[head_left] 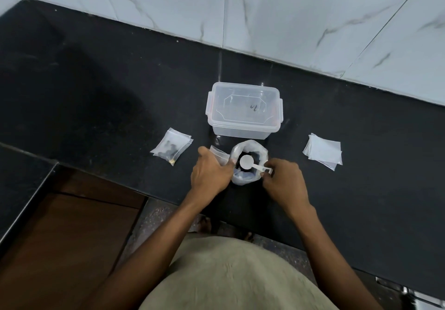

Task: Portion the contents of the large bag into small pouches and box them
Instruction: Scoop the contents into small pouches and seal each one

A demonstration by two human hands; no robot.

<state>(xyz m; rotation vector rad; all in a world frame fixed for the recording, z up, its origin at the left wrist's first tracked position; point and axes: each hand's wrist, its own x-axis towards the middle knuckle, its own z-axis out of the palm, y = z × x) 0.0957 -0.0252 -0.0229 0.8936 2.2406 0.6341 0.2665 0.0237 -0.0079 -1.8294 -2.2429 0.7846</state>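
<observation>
The large clear bag [250,147] stands open on the black counter, with dark contents inside. A white scoop [247,160] lies across its mouth. My right hand [284,182] pinches the scoop's handle at the bag's right rim. My left hand [212,171] holds a small clear pouch [218,152] against the bag's left side. Behind the bag sits a clear plastic box [243,110] with its lid on. A filled pouch [171,147] with dark pieces lies to the left.
A stack of empty clear pouches [323,150] lies on the counter to the right. A marble-tiled wall [289,8] rises behind the counter. The counter's front edge [168,199] runs just below my hands, with a wooden cabinet [60,237] lower left.
</observation>
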